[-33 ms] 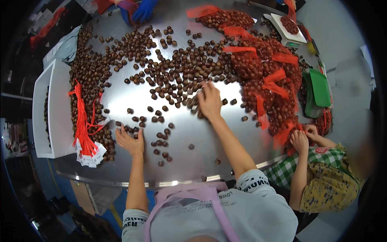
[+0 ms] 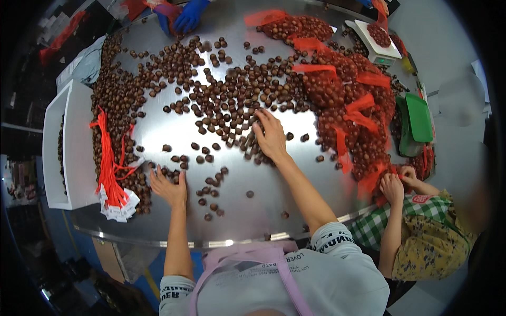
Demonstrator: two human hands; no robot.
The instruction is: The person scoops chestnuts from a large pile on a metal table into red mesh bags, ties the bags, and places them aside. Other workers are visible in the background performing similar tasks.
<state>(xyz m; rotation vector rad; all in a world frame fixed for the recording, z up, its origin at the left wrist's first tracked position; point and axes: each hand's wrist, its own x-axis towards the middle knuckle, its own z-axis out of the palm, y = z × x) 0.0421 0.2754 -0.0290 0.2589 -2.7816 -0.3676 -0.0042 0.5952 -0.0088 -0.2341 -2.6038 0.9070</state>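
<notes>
Loose round brown nuts (image 2: 226,97), macadamia-like, lie scattered over a shiny metal table (image 2: 232,158). My right hand (image 2: 272,139) rests at the near edge of the central heap, its fingers slightly apart and touching nuts, some of them blurred. Further left and nearer to me, my left hand (image 2: 167,188) is open, thumb spread, beside a small group of nuts by its fingertips. A bundle of red net strips (image 2: 108,163) with white tags lies on the nuts left of that hand. Neither hand grasps anything that I can see.
Filled red net bags (image 2: 337,100) pile up on the right, near a white scale (image 2: 374,45) and a green scoop-like tray (image 2: 419,118). A white bin (image 2: 79,145) stands left. A co-worker's hands (image 2: 392,185) work at a bag; blue gloves (image 2: 187,18) show at the far edge.
My right hand has shifted slightly left, and the nuts beside its fingers have moved left and nearer. My left hand has edged slightly left. The blue gloves at the far edge have moved a little.
</notes>
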